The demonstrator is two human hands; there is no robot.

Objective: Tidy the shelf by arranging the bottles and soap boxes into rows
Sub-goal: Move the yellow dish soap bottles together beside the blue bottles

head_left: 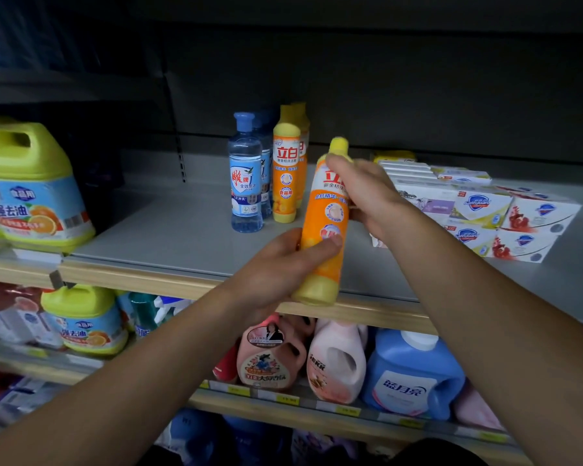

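Both hands hold one orange bottle (324,223) in front of the shelf (169,237).

The left hand (283,260) grips its lower part, thumb across the label; the right hand (367,193) wraps its upper part below the yellow cap, the bottle tilted above the shelf's front edge. Behind stand two blue bottles (246,176) and two orange bottles (286,169) in rows; stacked soap boxes (485,213) lie to the right.

On the shelf (169,230), bottles (285,173) were set in two rows at centre; soap boxes (485,210) were stacked to their right, jugs (31,186) placed far left.
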